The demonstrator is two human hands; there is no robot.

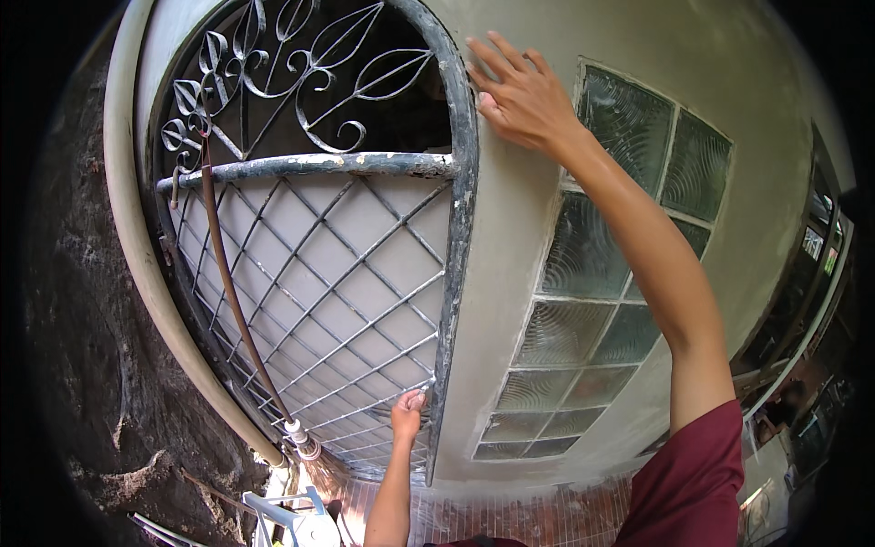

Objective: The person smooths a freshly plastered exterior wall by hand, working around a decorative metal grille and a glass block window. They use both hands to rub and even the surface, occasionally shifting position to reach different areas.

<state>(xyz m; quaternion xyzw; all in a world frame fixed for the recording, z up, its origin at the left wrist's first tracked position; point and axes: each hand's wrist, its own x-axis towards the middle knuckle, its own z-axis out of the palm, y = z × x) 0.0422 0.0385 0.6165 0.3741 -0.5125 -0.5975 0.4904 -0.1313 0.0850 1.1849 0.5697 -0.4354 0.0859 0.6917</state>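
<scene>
A dark wrought-iron gate (365, 164) with a lattice lower half and scrollwork on top fills the left centre. My left hand (408, 412) is low down, fingers closed on something small at the gate's right edge near the bottom; what it holds is too small to tell. My right hand (518, 91) is raised high, fingers spread, palm flat against the plastered wall (510, 264) just right of the gate's frame. My right arm in a dark red sleeve runs down to the lower right.
A glass-block window (602, 301) sits in the wall right of the gate. A brown broom handle (239, 301) leans on the gate. Rough rock face (100, 383) at left, tiled floor (538, 515) below, a white frame (292, 515) at bottom.
</scene>
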